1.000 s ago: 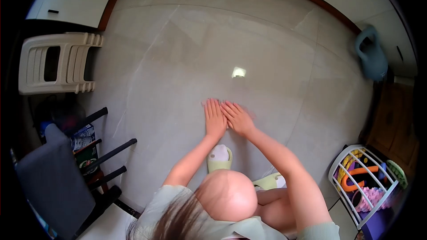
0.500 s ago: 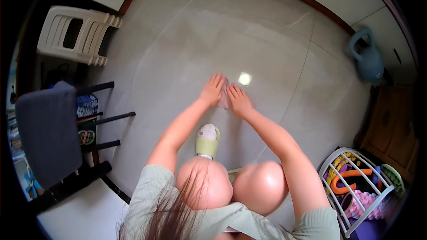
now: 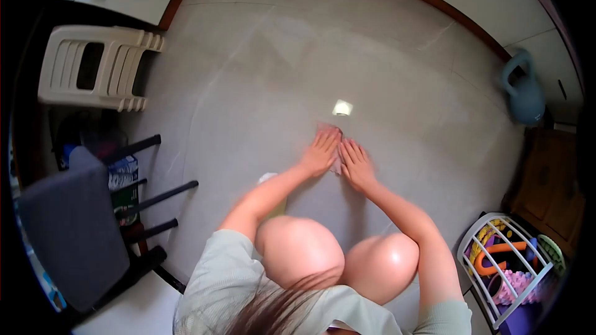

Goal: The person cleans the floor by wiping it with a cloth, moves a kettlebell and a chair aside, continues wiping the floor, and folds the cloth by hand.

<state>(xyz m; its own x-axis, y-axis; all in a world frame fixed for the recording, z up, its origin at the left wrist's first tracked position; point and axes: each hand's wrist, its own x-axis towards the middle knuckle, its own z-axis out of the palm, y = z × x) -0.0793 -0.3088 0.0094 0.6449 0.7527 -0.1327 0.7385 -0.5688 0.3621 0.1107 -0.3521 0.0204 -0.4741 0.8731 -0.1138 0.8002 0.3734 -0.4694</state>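
A thin pinkish cloth [image 3: 338, 166] lies on the tiled floor in front of my knees, mostly covered by my hands. My left hand [image 3: 320, 152] presses flat on its left part, fingers stretched forward. Close beside it, my right hand [image 3: 357, 166] rests palm down on the cloth's right part with its fingers extended. Neither hand grips the cloth; both are open and flat. Just beyond the fingertips a bright square of reflected light [image 3: 342, 108] shows on the floor.
At left are stacked beige stools [image 3: 93, 65] and a grey chair [image 3: 71, 223] with black legs reaching out. On the right stand a blue-grey kettlebell [image 3: 527, 96], a wooden cabinet [image 3: 546, 180] and a white rack [image 3: 475, 236] of exercise gear. White cabinets line the back.
Both hands and the cloth have slid right and nearer my knees across the floor. My left forearm now partly covers the slippered foot. The camera view has shifted slightly.
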